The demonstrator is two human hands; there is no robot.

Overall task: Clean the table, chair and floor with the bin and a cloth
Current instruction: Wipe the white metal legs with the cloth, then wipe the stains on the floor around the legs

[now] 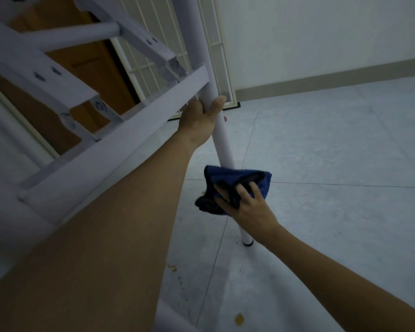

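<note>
Hands: two, both bare — left hand [203,118] near centre, right hand [246,204] at about 5 o'clock from it.
Left hand state: closed around the white leg [222,140], thumb on one side and fingers wrapped behind, just below the frame rail [120,140].
Right hand state: closed on the cloth [235,185], fingers spread over it, pressing it round the same leg lower down.
Cloths: one, dark blue with a black edge, bunched, touching the leg between the left hand and the foot cap [247,243].
Legs: one clearly seen in full, tilted, its black-ringed foot resting on the floor [333,152] at 6 o'clock from the cloth.
Furniture: one white frame seen from beneath, with cross bars and brackets filling the 9 to 12 o'clock side; table or chair could not be told.
Stains: at least two brownish spots [239,318] on the tiles toward 6 o'clock, plus small specks near the foot.
Surface: pale grey tiles with thin dark joints.
Room: plain pale wall [321,39] with a beige skirting at 2 o'clock — a white barred gate [153,44] and a brown wooden door [86,68] toward 11 o'clock.
Bin: not seen.
</note>
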